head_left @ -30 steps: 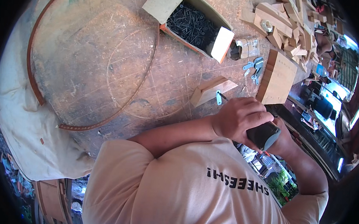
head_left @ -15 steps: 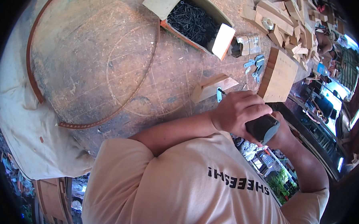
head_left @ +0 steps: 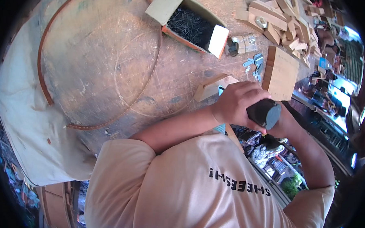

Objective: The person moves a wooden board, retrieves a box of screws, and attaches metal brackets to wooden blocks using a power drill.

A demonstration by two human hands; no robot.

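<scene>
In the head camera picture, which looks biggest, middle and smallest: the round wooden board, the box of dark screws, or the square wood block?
Largest to smallest:
1. round wooden board
2. box of dark screws
3. square wood block

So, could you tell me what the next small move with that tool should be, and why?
Probably press the dark cylindrical tool straight down onto the small wooden block. The left hand wraps over the tool, the right hand cups it from behind, and the block lies unclamped near the edge of the workbench, so a skewed push could shift it.
</scene>
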